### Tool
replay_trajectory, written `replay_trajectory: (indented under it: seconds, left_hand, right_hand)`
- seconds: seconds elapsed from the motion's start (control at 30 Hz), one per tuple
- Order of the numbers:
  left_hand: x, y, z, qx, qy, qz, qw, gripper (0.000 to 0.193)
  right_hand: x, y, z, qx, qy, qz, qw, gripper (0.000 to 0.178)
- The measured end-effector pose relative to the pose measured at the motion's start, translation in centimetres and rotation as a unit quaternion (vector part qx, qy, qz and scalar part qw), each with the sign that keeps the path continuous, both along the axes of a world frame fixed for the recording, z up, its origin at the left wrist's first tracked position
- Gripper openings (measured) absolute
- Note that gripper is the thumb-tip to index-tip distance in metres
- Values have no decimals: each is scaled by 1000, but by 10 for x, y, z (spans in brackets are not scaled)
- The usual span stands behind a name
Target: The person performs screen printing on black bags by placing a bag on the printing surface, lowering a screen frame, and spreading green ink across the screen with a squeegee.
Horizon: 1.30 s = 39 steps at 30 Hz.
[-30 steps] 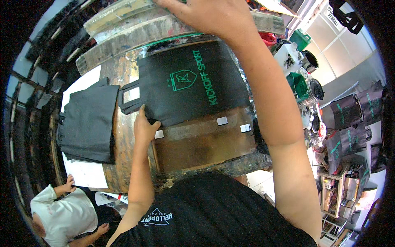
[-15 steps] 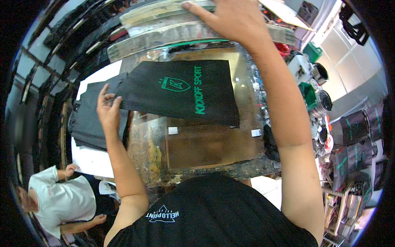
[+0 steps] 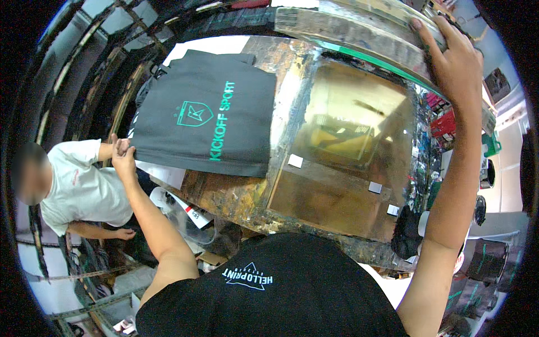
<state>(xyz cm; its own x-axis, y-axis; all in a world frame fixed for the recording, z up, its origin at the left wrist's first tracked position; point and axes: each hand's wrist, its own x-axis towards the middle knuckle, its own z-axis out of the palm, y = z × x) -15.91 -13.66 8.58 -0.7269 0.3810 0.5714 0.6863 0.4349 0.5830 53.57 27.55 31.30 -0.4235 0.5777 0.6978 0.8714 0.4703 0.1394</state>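
Observation:
My left hand (image 3: 123,155) pinches the near left corner of a black fabric piece (image 3: 163,112) with a green shield emblem and green lettering. It lies at the left of the worktable, over other dark fabric pieces (image 3: 208,58), its right edge reaching toward the printing board. At the far right my right hand (image 3: 457,59) rests on a raised wooden screen frame (image 3: 359,42), thumb and fingers spread apart. Below the frame, the glossy brown board (image 3: 337,196) lies bare except for small white tabs (image 3: 295,161).
A person in a white T-shirt (image 3: 87,185) is at the left, close to my left forearm. A clear tub (image 3: 196,224) sits below the table's left edge. Paint cans (image 3: 487,174) and a black cloth (image 3: 405,233) lie to the right. Printed black pieces (image 3: 483,261) hang at the lower right.
My left hand has carried the printed black fabric piece left, off the board and onto the pile. My right hand stays at the screen frame. The view has turned left.

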Motion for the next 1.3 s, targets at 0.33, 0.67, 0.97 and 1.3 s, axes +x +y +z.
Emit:
replay_trajectory:
  seconds: [0.33, 0.67, 0.97, 1.3]
  left_hand:
    - [267, 157, 28, 6, 153, -180, 972, 20]
    - [319, 234, -46, -104, 64, -305, 945, 29]
    - [241, 243, -91, -345, 178, -105, 915, 23]
    - [195, 281, -76, -337, 251, -125, 899, 5]
  right_hand:
    - [-7, -4, 4, 18, 19, 4, 1000, 60]
    - [-11, -11, 0, 73, 35, 23, 996, 61]
    - [-8, -6, 1, 92, 39, 35, 994, 60]
    - [-9, -12, 3, 42, 45, 47, 997, 58]
